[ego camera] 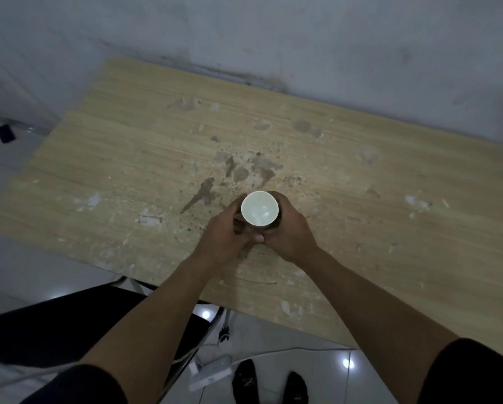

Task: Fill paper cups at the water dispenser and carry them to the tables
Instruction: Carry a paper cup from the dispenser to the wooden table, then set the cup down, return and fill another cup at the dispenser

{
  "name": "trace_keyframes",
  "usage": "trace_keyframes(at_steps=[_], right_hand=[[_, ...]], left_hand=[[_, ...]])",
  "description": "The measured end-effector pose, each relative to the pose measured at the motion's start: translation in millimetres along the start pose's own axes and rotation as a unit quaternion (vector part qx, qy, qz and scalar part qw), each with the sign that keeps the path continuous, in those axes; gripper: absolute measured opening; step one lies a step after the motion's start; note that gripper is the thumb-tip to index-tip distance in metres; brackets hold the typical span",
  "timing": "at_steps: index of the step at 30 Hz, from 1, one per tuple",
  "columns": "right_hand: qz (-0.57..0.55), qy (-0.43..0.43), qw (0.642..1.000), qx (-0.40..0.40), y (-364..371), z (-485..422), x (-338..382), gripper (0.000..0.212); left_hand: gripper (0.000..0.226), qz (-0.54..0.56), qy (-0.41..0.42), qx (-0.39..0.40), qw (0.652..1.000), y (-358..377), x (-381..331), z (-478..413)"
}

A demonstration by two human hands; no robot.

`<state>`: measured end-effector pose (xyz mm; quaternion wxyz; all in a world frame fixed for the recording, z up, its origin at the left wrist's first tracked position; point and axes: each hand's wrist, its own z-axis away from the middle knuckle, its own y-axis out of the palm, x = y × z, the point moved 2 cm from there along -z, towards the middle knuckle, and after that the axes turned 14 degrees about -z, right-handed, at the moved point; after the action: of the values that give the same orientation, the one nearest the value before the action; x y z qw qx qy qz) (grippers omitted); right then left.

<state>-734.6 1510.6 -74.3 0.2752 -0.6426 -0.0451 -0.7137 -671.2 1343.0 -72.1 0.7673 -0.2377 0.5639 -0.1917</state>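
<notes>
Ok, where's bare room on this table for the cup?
Light wooden table: free left of the left hand, right of the right hand, and beyond the white paper cup toward the grey wall. Crowded only at the hands.

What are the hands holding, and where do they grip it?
A paper cup: the left hand and the right hand both wrap around its side wall, below the rim.

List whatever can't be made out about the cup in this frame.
Head view only.
- Base of the paper cup, and whether it touches the table: hidden by the left hand and right hand.
- Cup wall: covered by both hands.
- Water level: glints inside, depth unreadable from above.
- Table's right corner: cut off by the frame edge.
</notes>
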Motion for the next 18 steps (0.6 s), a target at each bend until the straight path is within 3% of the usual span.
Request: trace_keyframes(at_steps=[3,5,9,18], right_hand=[[0.014,0.042,0.998,0.053,-8,2,14,0.121],[0.040,0.047,0.995,0.084,-18,2,32,0.134],[0.134,0.021,0.983,0.123,-43,5,88,0.146],[0.257,-0.068,0.952,0.151,-72,15,201,0.134]], left_hand=[[0.148,-0.006,-0.021,0.087,0.996,-15,-11,6],[0.163,-0.019,0.003,0.108,0.994,-29,-23,11],[0.166,-0.115,0.023,0.081,0.990,-67,-68,22],[0.161,-0.233,0.081,0.035,0.969,-138,-155,48]])
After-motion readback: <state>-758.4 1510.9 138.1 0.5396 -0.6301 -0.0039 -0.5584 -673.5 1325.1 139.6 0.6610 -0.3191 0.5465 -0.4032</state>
